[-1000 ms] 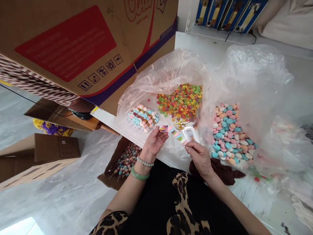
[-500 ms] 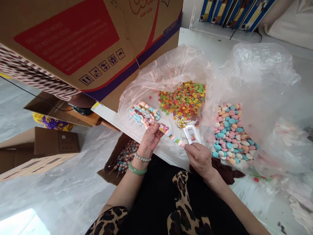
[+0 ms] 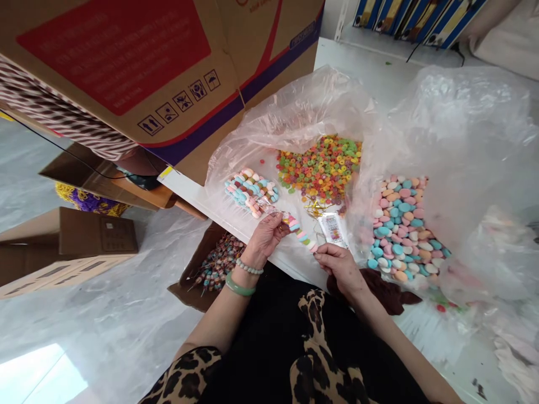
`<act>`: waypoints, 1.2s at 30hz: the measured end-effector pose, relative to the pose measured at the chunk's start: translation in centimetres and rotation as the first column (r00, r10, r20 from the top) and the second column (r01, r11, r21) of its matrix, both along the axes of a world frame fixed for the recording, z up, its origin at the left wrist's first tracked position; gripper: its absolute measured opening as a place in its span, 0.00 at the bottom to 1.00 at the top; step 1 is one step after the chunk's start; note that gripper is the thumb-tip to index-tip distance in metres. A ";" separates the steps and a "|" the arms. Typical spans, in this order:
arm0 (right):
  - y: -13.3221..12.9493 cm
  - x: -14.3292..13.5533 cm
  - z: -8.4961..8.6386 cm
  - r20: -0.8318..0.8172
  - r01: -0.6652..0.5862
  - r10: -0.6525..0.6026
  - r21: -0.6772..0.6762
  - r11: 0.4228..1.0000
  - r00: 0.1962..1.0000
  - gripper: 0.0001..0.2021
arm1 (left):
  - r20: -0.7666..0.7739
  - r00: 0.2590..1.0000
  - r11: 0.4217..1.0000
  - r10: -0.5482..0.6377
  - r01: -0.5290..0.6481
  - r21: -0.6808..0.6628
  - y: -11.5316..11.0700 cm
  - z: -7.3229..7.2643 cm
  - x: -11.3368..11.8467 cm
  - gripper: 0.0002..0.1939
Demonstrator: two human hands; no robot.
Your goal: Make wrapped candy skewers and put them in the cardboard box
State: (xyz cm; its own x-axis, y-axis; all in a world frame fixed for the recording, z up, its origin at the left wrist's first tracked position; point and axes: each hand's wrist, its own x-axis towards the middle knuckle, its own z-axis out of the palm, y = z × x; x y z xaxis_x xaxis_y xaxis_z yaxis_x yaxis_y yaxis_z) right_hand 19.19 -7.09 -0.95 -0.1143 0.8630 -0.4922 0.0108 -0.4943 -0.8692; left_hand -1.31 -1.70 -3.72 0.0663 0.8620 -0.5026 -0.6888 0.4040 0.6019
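Observation:
A short skewer of pastel candies [image 3: 302,234] stretches between my two hands, above the plastic sheet. My left hand [image 3: 266,235] is closed, pinching its upper end where a clear wrapper [image 3: 269,206] sticks out past the fingers. At the lower end, the thumb and fingertips of my right hand [image 3: 340,268] are pinched together; a stick there is too small to make out. Finished-looking candy skewers [image 3: 248,188] lie in a group just beyond my left hand. A white printed packet [image 3: 334,229] and gold twist ties [image 3: 315,209] are beyond my right hand.
Small ring candies [image 3: 324,165] are heaped on the plastic sheet [image 3: 295,101]. A bag of pastel candies [image 3: 406,224] lies to the right. A tall carton [image 3: 168,73] stands at the left. Below the table edge is a box of skewers [image 3: 221,258]. A brown cloth [image 3: 385,289] lies near my right wrist.
My right hand has loosened from a curled fist to a fingertip pinch at the skewer's lower end. My left hand has shifted slightly right in view, and the whole view has moved a little.

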 end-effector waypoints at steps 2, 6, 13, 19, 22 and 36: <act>-0.2 -0.1 -0.4 0.164 -0.030 0.010 0.125 0.992 0.986 0.07 | 0.014 1.000 1.000 0.006 -0.006 -0.011 0.0 0.0 -0.1 0.09; -0.2 0.0 -1.0 0.310 -0.062 -0.019 0.250 0.966 0.951 0.07 | 0.014 1.000 1.000 0.005 -0.005 -0.012 -0.2 0.4 0.1 0.09; -0.3 -0.5 -1.7 -0.034 0.087 -0.088 -0.011 0.996 0.996 0.08 | -0.006 0.999 0.999 -0.041 0.041 -0.020 -0.3 0.2 0.9 0.10; 0.4 0.0 -1.0 -0.207 0.179 -0.188 -0.061 0.982 0.960 0.10 | -0.037 0.999 0.997 -0.014 0.011 -0.082 -0.2 0.0 0.4 0.11; 1.5 -0.6 0.0 -0.309 0.223 -0.244 -0.103 0.969 0.919 0.12 | -0.034 0.999 0.998 0.005 -0.007 -0.064 -0.5 0.4 1.4 0.14; 3.9 -2.9 -0.9 -0.021 0.192 -0.193 0.253 0.948 0.981 0.07 | -0.072 0.976 0.971 -0.204 0.193 -0.140 -1.2 1.7 4.3 0.17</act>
State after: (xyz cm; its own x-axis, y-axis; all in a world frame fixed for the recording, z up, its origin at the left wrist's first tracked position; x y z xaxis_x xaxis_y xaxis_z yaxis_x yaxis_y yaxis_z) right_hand 16.30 -3.23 -1.87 0.0674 0.9644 -0.2557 -0.0588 -0.2520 -0.9659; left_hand 2.99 -2.94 -2.01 0.1813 0.7622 -0.6214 -0.5351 0.6066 0.5879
